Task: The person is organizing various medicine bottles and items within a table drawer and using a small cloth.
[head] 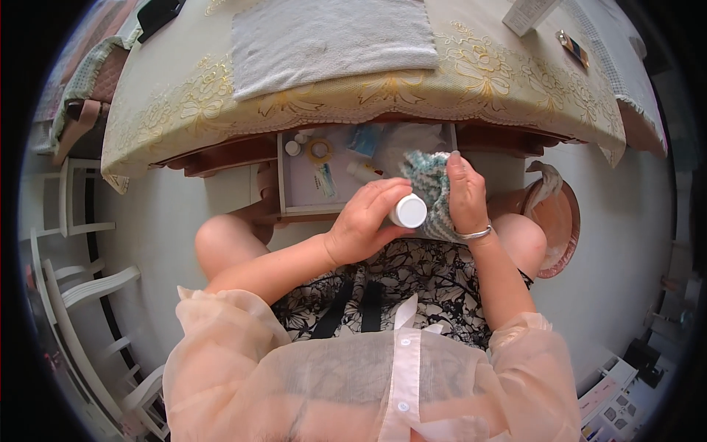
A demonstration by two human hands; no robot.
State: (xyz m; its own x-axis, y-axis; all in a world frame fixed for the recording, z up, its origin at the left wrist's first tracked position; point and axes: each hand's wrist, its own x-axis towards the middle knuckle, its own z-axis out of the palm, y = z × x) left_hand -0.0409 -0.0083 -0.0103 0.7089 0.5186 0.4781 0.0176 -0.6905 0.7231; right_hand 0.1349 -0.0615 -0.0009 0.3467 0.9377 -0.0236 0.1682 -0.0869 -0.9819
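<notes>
My left hand (367,221) grips a small white bottle (411,211), its round white cap facing up towards the camera. Close beside it, my right hand (468,193) holds a crumpled green-and-white knitted cloth (433,193) against its palm and fingers. Both hands are over my lap, at the front edge of an open drawer (309,210) under the table. Inside the drawer lie a roll of yellowish tape (320,150), another white bottle (364,172) on its side, a small white-capped container (293,148), a blue packet (364,139) and thin packaged items (326,181).
A grey towel (331,44) lies on the table's embroidered cloth (480,61). Further right are a white box (527,16) and a small dark packet (573,48). A lined waste bin (558,232) stands by my right knee; white chairs (99,284) are at the left.
</notes>
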